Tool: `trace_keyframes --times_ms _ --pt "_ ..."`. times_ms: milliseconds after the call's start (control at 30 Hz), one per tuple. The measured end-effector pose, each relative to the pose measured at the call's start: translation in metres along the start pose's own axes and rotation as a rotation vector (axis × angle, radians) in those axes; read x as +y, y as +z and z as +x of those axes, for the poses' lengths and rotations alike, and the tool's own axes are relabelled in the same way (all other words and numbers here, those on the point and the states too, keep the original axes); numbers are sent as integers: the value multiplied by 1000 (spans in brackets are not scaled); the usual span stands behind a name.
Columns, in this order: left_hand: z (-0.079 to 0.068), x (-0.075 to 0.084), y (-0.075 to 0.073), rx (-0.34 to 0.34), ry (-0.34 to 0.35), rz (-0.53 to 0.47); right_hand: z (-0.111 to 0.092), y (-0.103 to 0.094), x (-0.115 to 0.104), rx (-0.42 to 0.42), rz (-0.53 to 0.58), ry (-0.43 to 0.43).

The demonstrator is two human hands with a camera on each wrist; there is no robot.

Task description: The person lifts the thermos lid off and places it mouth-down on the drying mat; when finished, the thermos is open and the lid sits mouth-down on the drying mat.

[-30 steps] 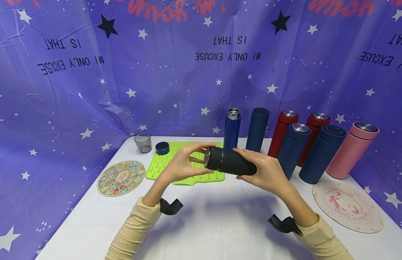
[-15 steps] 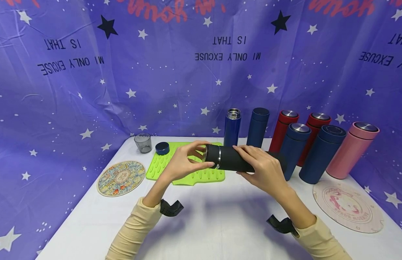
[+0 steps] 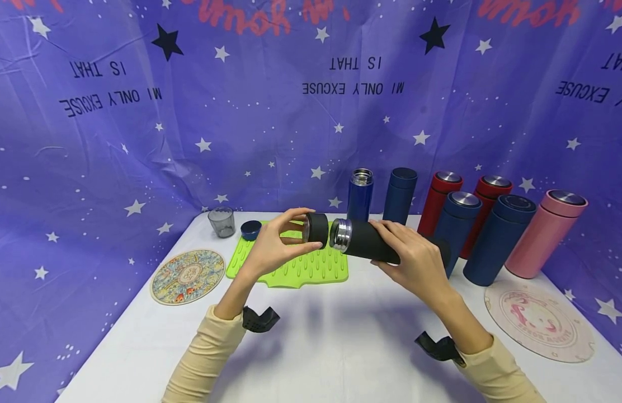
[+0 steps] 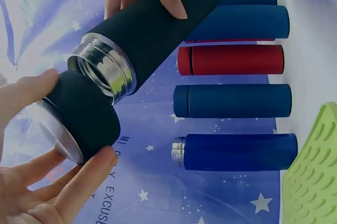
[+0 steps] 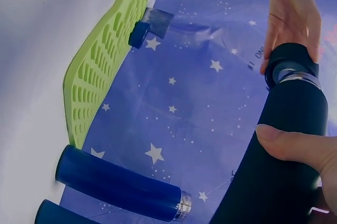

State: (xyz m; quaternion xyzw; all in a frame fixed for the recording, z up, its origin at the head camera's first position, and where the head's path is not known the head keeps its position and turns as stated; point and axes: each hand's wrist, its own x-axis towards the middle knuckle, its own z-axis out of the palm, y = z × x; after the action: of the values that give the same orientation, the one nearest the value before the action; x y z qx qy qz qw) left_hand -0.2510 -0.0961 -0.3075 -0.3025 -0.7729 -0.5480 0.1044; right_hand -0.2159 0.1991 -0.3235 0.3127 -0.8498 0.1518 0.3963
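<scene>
My left hand [image 3: 268, 246] pinches a black bottle lid [image 3: 318, 230] between thumb and fingers; its silver top faces the palm. Just to its right, my right hand [image 3: 414, 257] grips the body of a black thermos [image 3: 366, 240], held nearly sideways above the table. The thermos's bare steel neck [image 4: 108, 68] points at the lid, with a small gap between them in the head view. In the right wrist view the thumb [image 5: 287, 142] lies along the black body. The thermos's base is partly behind the right hand.
A green drying mat [image 3: 311, 274] lies behind the hands, a blue lid [image 3: 251, 230] on its corner. A glass [image 3: 222, 222] and patterned round mat [image 3: 188, 276] are left. An uncapped blue thermos [image 3: 359, 196], several capped ones and a pink round mat [image 3: 540, 322] stand or lie right.
The lid has come away from the black thermos and moved slightly left and up with my left hand. The steel neck now shows. My right hand still holds the body.
</scene>
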Motion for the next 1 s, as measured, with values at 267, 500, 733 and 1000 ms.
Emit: trace_keyframes --times_ms 267,500,733,1000 --pt "2 -8 -3 14 45 105 -3 4 3 -34 138 67" --pt "4 -27 -9 36 35 166 -4 12 11 -34 291 149" --pt "9 -55 -21 41 -13 268 -4 24 19 -33 397 221" --pt "22 -84 -42 68 -77 389 3 35 21 -48 542 349"
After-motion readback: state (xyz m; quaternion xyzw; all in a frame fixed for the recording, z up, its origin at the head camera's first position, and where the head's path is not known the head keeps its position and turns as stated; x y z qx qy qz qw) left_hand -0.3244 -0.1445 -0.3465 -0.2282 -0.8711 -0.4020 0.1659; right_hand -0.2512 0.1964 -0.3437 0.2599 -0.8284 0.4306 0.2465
